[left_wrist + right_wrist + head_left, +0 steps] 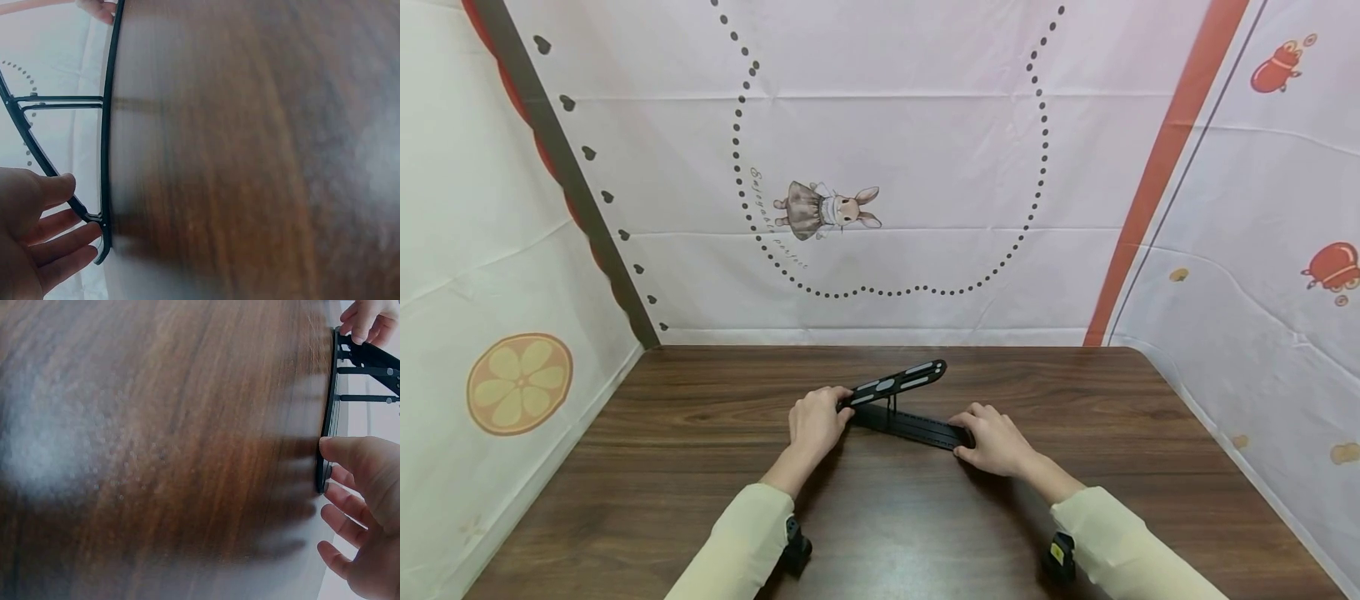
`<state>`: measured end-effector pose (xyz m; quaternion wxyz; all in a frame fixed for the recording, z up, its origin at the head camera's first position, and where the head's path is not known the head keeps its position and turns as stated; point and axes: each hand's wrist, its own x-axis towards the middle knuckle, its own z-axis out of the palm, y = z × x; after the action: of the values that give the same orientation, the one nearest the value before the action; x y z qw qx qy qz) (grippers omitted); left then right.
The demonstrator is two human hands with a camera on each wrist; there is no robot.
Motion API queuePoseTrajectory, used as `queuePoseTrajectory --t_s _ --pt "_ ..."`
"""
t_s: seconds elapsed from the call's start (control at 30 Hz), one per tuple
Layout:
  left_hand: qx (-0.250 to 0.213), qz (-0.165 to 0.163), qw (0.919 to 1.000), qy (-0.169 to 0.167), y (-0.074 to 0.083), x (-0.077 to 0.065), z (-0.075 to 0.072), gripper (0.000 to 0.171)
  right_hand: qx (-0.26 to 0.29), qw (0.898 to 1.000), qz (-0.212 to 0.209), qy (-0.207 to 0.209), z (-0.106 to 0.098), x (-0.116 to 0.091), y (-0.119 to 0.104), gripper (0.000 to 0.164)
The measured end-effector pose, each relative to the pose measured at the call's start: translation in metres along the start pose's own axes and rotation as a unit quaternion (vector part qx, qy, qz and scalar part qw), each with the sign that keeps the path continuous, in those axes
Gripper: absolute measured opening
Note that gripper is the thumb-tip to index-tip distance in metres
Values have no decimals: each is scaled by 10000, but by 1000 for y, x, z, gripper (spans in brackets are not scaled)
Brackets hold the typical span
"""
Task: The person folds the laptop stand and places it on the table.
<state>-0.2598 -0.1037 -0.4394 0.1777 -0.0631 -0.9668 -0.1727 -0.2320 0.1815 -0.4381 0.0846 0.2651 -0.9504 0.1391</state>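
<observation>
A black folding laptop stand [917,427] lies on the wooden table with its slim upper arm [917,376] tilted up to the right. Grey pads line the upper arm, and thin struts [59,102] prop it above the flat base. My left hand [816,421] grips the hinged end, thumb over the upper arm and fingers around the joint, as the left wrist view shows. At the other end, my right hand [996,443] pinches the tip of the base between thumb and forefinger. Its remaining fingers [344,525] spread beside the base in the right wrist view.
The brown wood-grain table [700,450] spreads around the stand. Behind it hangs a white printed cloth [925,167] with a rabbit figure, and similar cloth covers both sides. A black wrist camera [796,546] is worn at the left cuff, another [1060,557] at the right.
</observation>
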Motion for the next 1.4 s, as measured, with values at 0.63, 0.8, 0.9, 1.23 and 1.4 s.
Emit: queuePoseTrajectory --t_s 0.63,0.8,0.9,1.23,1.4 --pt "-58 98 9995 284 1 9 10 26 -14 9994 -307 137 1 -4 -1 34" --pt "-169 65 9996 194 0 11 10 26 51 9987 -477 158 1 -7 -3 35" --pt "-238 75 9996 124 0 13 10 26 175 9976 -633 236 0 -9 -5 36" --pt "-391 67 9992 -57 -5 19 12 26 392 9974 -599 65 3 -13 -11 38" --pt "-430 59 9990 -45 -7 22 12 25 328 9981 -519 -7 7 -13 -13 37"
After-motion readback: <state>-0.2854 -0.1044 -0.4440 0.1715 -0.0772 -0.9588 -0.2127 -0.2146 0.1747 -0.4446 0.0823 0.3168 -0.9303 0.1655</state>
